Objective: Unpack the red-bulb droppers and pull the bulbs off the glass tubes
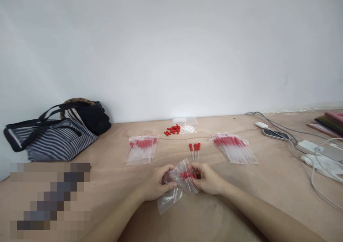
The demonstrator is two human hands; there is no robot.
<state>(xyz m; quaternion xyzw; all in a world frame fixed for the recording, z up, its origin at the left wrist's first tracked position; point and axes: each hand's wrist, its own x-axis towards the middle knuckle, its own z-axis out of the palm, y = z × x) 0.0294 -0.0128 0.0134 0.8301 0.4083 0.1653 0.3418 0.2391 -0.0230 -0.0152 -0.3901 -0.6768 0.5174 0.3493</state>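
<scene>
A clear zip-lock bag (171, 199) with a red seal line is held between my hands above the table. My left hand (159, 186) grips its left side, thumb in front. At the mouth end my right hand (210, 179) pinches the bag with thumb and fingers. Red rubber bulbs of droppers (187, 175) show inside or behind the plastic near the right fingertips; which of the two I cannot tell. Just beyond my right hand lie three red-bulbed droppers (195, 147), their lower ends hidden by the hands and bag.
Filled bags of droppers lie left (142, 151) and right (234, 149). Loose red bulbs (173, 129) sit beside clear tubes (188, 128) near the wall. A striped bag (61, 140) stands far left. White cables (313, 174), a phone-like device (276, 134) and an adapter (311, 147) occupy the right.
</scene>
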